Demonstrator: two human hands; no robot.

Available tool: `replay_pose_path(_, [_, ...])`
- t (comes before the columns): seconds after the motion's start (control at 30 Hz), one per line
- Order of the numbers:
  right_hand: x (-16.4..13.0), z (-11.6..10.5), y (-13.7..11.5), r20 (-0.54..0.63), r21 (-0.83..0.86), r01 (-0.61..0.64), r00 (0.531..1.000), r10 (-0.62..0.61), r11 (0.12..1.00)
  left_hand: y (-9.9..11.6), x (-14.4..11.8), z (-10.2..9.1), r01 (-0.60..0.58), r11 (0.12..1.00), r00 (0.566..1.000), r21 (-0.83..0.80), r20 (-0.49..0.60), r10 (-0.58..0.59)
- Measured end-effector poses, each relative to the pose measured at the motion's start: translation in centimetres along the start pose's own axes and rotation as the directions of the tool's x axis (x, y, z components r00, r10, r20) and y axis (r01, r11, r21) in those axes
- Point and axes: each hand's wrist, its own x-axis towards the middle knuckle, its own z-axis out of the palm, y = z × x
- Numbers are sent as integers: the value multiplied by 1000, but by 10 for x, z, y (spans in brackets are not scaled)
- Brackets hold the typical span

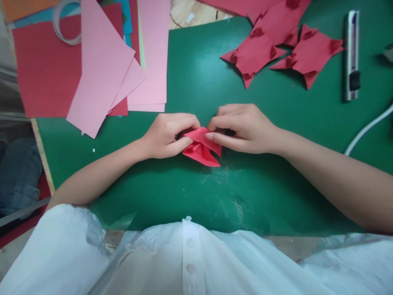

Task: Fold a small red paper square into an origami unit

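Observation:
A small folded piece of red paper (201,157) is held between my two hands, low over the green table. My left hand (172,133) pinches its left side, thumb in front and fingers behind. From the other side, my right hand (242,127) grips the upper right edge, the thumb lying on the paper's face. Several layers and flaps show along the near side of the fold, which is partly spread. Parts of the paper's back are hidden by my fingers.
Folded red paper figures (256,55) lie at the back right, near a box cutter (353,55). At the back left, pink sheets (101,61), a red sheet (46,73) and a tape roll (57,22) overlap. A white cable (368,127) crosses the right side of the green table (147,188).

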Motion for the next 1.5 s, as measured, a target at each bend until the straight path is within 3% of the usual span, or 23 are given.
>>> replay_pose_path(0.3, [0,1,1,-16,-6,17,1000,-17,1000,0,1,1,-48,999,998,-10,-36,48])
replay_pose_path(0.6, [-1,1,2,-4,-25,9,1000,-9,1000,-1,0,-1,3,1000,1000,23,13,-3])
replay_pose_path(0.87, [-1,2,2,-18,-15,8,1000,-9,1000,-1,0,1,-47,999,999,2,-23,47])
replay_pose_path(1.07, [-2,2,3,-8,-14,10,1000,-11,1000,-1,-1,0,-3,1000,1000,20,26,2])
replay_pose_path(1.5, [-1,3,3,-27,-26,30,999,-31,999,-1,1,0,-69,998,997,13,-32,69])
